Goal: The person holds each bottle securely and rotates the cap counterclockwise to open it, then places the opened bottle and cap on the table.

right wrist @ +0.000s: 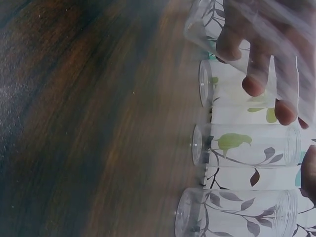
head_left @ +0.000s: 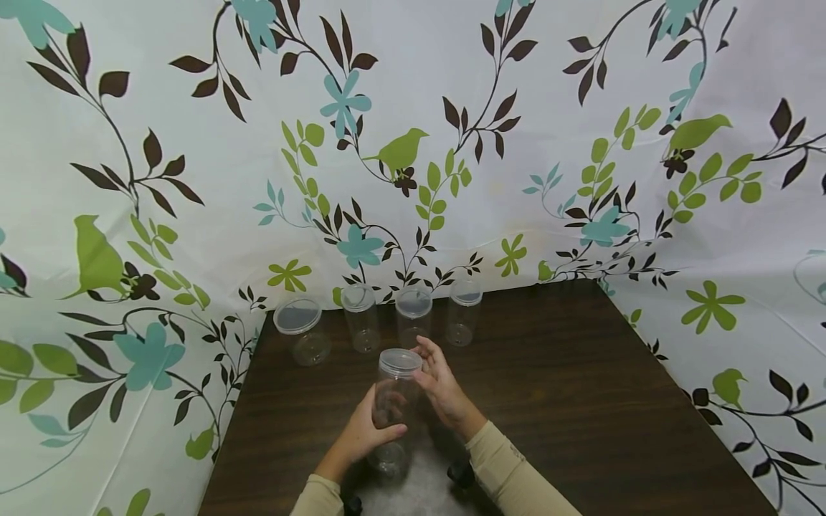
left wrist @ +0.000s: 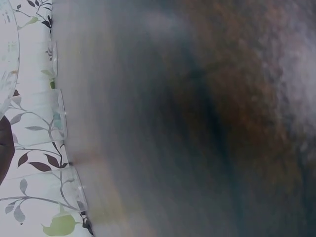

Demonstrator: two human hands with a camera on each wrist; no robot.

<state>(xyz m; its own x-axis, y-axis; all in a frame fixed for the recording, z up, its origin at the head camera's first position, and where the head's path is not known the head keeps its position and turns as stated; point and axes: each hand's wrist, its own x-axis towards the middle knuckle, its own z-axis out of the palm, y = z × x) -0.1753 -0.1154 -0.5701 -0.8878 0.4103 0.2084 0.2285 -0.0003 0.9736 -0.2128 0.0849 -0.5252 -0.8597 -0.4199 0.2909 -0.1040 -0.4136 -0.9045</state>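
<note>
A tall clear plastic jar [head_left: 395, 385] stands slightly tilted above the near part of the table. My left hand [head_left: 363, 432] grips its body from the left, fingers wrapped behind and thumb in front. On its top sits a clear lid [head_left: 399, 360]; my right hand [head_left: 447, 393] holds the lid's right edge, thumb at the front and fingers behind. In the right wrist view, left-hand fingers [right wrist: 259, 64] show through the jar wall. Only a slice of the jar [left wrist: 7, 49] appears in the left wrist view.
Several clear lidded jars stand in a row along the table's back edge, a wide jar [head_left: 300, 322] at the left end and a slim jar [head_left: 461, 315] at the right. A patterned curtain [head_left: 413, 93] hangs behind the dark wooden table [head_left: 581, 401].
</note>
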